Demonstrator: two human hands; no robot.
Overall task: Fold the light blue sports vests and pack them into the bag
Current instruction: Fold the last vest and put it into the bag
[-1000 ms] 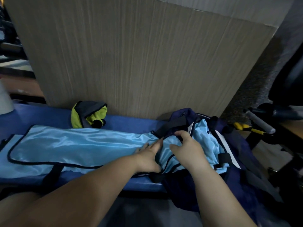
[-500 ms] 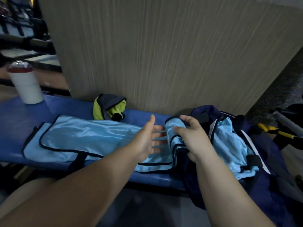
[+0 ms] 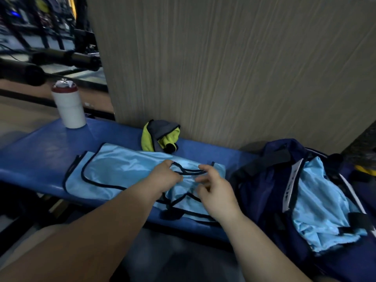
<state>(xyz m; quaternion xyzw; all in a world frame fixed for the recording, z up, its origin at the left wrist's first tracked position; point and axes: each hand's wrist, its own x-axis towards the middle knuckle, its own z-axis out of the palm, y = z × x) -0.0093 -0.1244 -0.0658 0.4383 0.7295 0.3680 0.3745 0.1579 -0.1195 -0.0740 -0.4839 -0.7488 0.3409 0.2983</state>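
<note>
A light blue sports vest (image 3: 122,171) with dark trim lies flat along the blue bench (image 3: 40,151). My left hand (image 3: 162,178) pinches the dark-trimmed neck edge near the vest's right end. My right hand (image 3: 215,192) hovers just right of it, fingers loosely curled at the same trim; whether it grips is blurred. To the right stands an open navy bag (image 3: 264,190) with another light blue vest (image 3: 321,206) inside.
A white tumbler (image 3: 68,104) stands at the bench's far left. A yellow-green and grey cloth bundle (image 3: 160,137) lies against the wood-grain panel (image 3: 223,68) behind the bench. Dark equipment fills the upper left.
Both hands moved left, away from the bag onto the vest on the bench. My left hand went from open fingers to pinching the trim. The view shifted left.
</note>
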